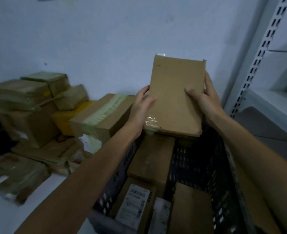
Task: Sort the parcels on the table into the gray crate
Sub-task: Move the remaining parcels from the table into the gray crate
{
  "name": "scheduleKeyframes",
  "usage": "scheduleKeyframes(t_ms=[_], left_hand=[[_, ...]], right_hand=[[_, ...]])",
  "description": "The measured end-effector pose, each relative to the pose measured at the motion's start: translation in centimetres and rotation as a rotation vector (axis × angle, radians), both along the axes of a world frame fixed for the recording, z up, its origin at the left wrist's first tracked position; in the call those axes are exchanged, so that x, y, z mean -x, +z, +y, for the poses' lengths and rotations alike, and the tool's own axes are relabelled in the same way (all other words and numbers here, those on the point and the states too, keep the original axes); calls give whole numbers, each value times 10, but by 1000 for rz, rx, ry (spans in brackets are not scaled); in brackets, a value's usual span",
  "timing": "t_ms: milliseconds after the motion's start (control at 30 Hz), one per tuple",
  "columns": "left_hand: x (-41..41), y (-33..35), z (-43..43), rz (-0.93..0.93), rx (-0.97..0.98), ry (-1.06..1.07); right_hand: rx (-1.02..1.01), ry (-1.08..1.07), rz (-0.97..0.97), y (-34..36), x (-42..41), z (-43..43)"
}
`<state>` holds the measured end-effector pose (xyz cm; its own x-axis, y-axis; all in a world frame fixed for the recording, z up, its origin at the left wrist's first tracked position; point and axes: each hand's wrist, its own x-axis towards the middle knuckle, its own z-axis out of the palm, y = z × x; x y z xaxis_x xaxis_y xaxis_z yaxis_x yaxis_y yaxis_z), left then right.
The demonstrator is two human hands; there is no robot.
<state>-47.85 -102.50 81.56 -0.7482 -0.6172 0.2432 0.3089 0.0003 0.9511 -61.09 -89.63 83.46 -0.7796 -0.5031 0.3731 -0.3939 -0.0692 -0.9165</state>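
I hold a flat brown cardboard parcel point(174, 97) upright over the far end of the gray crate point(198, 159). My left hand point(142, 105) grips its left edge, thumb on the front face. My right hand point(204, 98) grips its right edge, thumb on the front, fingers behind. Clear tape shows at the parcel's lower left corner. Inside the crate lie several parcels: a plain brown box point(153, 159), a box with a white label point(134, 203) and a brown box point(191, 208) at the right.
A heap of brown and yellow parcels point(38, 115) covers the white table point(21, 215) at the left, with a taped box point(104, 115) right beside the crate. A white metal shelf rack point(260, 53) stands at the right. The wall is close behind.
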Motion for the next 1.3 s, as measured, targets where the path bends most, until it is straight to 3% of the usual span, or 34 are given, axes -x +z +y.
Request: scheduleKeyframes(t_ms=[233,400,700,1033,1300], left_hand=[[-112,20,-40,76,255,266],[-201,24,-86,67,260,394],[-369,9,-169,-56,270,604],[-488,-43,-226,-189,218,668],[-492,-105,-251,-299,77,554]], right_hand=[[83,165,167,45,-87,-76],[112,307,225,51,-164,-144],[61,519,163,35,-317,-265],[-16,596,63,-28,-429,-338],[-216,647,-40,-82,-425,-366]])
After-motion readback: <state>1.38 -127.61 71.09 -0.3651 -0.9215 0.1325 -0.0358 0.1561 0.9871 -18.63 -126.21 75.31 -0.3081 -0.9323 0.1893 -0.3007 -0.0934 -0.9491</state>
